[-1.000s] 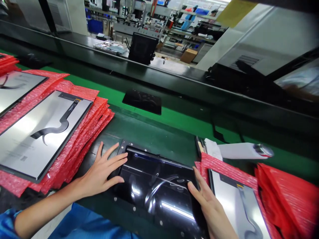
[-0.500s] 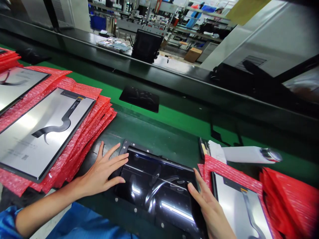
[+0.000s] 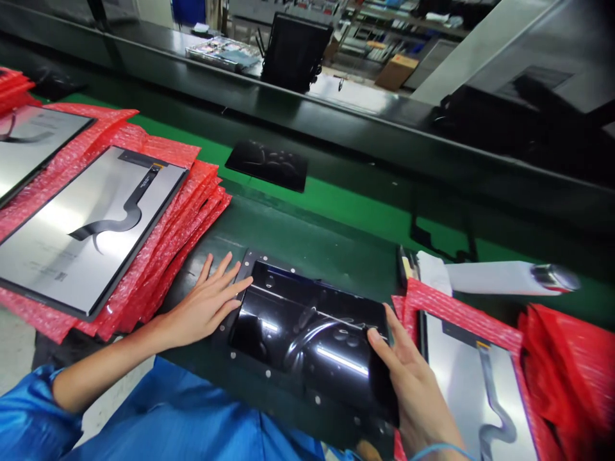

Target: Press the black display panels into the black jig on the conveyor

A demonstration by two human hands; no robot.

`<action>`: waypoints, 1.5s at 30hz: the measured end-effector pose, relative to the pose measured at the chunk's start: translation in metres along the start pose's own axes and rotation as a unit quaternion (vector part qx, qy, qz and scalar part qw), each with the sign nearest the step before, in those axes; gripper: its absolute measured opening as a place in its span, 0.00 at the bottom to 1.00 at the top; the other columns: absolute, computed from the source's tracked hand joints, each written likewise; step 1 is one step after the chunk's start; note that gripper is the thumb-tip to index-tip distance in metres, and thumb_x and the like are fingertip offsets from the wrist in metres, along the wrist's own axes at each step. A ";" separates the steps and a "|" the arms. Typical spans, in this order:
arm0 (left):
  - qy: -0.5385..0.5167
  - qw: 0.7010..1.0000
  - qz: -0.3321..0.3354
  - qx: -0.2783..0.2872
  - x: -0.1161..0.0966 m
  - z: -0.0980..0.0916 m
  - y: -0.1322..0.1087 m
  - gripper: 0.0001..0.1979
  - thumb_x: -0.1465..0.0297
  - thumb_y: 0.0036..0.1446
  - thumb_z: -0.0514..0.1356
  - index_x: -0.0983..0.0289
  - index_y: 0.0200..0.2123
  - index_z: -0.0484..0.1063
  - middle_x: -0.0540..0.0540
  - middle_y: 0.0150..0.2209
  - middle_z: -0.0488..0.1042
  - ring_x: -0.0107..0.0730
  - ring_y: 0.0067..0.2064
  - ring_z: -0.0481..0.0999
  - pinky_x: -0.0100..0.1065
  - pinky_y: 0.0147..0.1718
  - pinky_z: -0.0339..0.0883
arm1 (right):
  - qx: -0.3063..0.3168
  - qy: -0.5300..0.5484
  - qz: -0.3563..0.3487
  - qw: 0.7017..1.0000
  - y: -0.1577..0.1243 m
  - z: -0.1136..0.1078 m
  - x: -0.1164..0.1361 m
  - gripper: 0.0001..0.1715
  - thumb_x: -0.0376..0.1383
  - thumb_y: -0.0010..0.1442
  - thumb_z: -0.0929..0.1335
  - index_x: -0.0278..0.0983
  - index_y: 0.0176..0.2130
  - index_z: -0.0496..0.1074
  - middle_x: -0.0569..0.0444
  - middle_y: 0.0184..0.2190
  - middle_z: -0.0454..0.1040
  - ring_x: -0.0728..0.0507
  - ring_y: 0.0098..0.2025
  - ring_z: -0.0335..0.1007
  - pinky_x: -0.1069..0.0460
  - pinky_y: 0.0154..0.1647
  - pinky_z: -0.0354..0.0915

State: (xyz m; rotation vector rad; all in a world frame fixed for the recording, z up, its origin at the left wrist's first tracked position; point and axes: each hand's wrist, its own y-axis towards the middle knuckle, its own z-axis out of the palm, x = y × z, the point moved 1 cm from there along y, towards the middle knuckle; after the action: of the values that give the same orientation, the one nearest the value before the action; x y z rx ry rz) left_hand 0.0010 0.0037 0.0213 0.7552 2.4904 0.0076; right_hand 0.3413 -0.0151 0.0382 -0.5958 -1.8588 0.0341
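Note:
A glossy black display panel (image 3: 307, 339) lies face up on a dark plate (image 3: 269, 389) dotted with small silver discs. At the panel's left edge my left hand (image 3: 211, 301) is spread, its index fingertip at the panel's corner and the palm over the plate. My right hand (image 3: 408, 371) grips the panel's right edge, thumb on top and fingers along the far side. Lights reflect in its shiny surface. To the left, a silver-backed display (image 3: 106, 237) with a curved black flex cable lies on a stack of red bubble bags (image 3: 158, 275).
Another silver-backed display (image 3: 456, 365) lies at the right on red bubble wrap, beside red bags (image 3: 567, 371). Behind them is a white cylinder with a shiny end (image 3: 500, 278). A dark flat panel (image 3: 266, 165) rests on the green strip, before a long black ledge (image 3: 365, 128).
The view has tilted down a little, so the bench things sit higher in the picture. My left hand's fingers have shifted slightly, while my right hand keeps its grip on the panel.

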 end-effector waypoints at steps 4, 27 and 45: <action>0.022 0.999 0.033 0.010 -0.001 -0.004 0.001 0.24 0.70 0.70 0.48 0.56 0.67 0.54 0.60 0.71 0.47 0.46 0.73 0.35 0.64 0.67 0.39 | -0.005 0.014 0.021 1.000 -0.011 0.006 0.009 0.52 0.53 0.52 0.73 0.47 0.69 0.53 0.58 0.71 0.48 0.39 0.72 0.38 0.45 0.71 0.39; 0.144 0.983 0.080 0.081 -0.013 -0.016 0.004 0.42 0.60 0.55 0.67 0.60 0.68 0.51 0.73 0.70 0.44 0.62 0.72 0.34 0.75 0.60 0.30 | -0.067 -0.188 -0.155 0.967 -0.011 -0.005 -0.013 0.32 0.56 0.60 0.66 0.38 0.54 0.68 0.46 0.44 0.71 0.35 0.47 0.68 0.39 0.52 0.65; 0.216 0.974 0.044 -0.049 -0.014 0.012 0.042 0.37 0.60 0.65 0.53 0.61 0.71 0.40 0.72 0.70 0.45 0.65 0.70 0.48 0.74 0.62 0.31 | 0.240 -0.218 -0.139 0.936 0.114 -0.052 0.008 0.20 0.48 0.52 0.75 0.38 0.36 0.71 0.60 0.26 0.66 0.47 0.27 0.69 0.51 0.29 0.65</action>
State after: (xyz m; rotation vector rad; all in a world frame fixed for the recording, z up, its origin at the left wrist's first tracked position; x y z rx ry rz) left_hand 0.0383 0.0303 0.0245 0.8998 2.8338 0.3600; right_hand 0.4289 0.0737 0.0297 0.0275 -2.2399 0.4528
